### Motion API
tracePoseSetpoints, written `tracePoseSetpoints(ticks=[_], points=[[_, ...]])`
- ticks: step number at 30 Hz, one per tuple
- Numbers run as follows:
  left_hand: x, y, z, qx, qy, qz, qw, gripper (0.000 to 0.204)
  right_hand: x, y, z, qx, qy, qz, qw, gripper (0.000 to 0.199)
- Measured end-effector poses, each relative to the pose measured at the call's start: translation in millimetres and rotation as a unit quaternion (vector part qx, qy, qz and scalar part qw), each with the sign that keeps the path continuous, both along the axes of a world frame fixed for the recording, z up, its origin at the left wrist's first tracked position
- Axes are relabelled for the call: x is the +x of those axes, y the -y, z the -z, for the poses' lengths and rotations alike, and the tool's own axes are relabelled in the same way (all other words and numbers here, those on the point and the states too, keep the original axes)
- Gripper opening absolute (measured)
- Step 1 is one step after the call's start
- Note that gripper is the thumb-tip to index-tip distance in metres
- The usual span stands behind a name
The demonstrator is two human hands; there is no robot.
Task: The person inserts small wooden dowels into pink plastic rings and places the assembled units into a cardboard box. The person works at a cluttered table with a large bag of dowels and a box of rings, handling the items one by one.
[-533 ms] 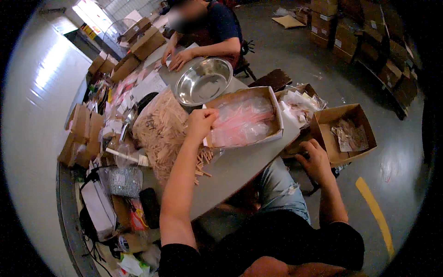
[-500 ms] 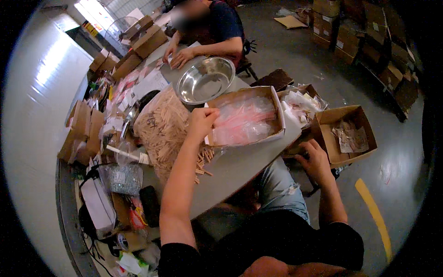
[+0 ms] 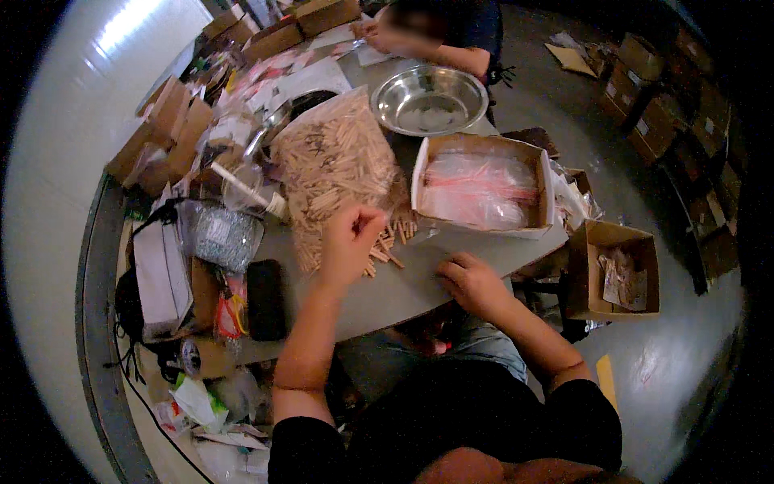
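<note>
My left hand (image 3: pixel 352 242) hovers over the near end of a clear bag (image 3: pixel 339 153) packed with short wooden dowels. Its fingers are curled in, and whatever they may hold is hidden. Several loose dowels (image 3: pixel 393 242) lie on the table just right of that hand. My right hand (image 3: pixel 477 284) is at the table's near edge, its fingers bent and close together; I cannot see anything between them. Beyond it stands an open white-rimmed cardboard box (image 3: pixel 484 226) holding clear plastic bags with pink-red strips (image 3: pixel 480 185).
A steel basin (image 3: pixel 430 101) stands behind the box. On the right is a lower open carton (image 3: pixel 584 270) with packets inside. A black phone-like slab (image 3: pixel 266 298), a bag of small metal parts (image 3: pixel 226 234) and cartons crowd the left. Across the table a co-worker's arm (image 3: pixel 451 56) rests.
My left hand has left the box of plastic bags and moved toward the dowels. My right hand has come from beside the lower carton to the table edge. The view has shifted.
</note>
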State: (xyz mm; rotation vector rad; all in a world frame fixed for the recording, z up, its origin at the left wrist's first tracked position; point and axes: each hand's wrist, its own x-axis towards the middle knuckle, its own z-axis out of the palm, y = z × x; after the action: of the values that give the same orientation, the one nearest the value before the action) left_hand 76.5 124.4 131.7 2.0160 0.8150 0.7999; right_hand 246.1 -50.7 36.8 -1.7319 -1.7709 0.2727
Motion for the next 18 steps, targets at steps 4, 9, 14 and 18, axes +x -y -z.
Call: tracePoseSetpoints(ticks=[4,9,14,18], points=[[-65.7,41.9,34.2,-0.107,0.109,-0.046,0.987,0.007,-29.5,-47.3,-4.5,0.011,0.044,-0.037,0.998,0.035],[-108.7,101.7,68.1,-0.227,0.100,-0.045,0.968,0.013,-57.6,-86.0,-14.2,0.055,0.177,-0.071,0.980,0.048],[-112.7,131.6,91.4,-0.364,0.095,-0.026,0.926,0.013,-59.4,-87.6,4.6,0.058,0.129,-0.133,0.981,0.040],[-120.4,128.7,94.6,-0.350,0.022,0.015,0.936,0.013,-47.9,-57.1,3.5,0.048,0.012,-0.126,0.991,0.035]])
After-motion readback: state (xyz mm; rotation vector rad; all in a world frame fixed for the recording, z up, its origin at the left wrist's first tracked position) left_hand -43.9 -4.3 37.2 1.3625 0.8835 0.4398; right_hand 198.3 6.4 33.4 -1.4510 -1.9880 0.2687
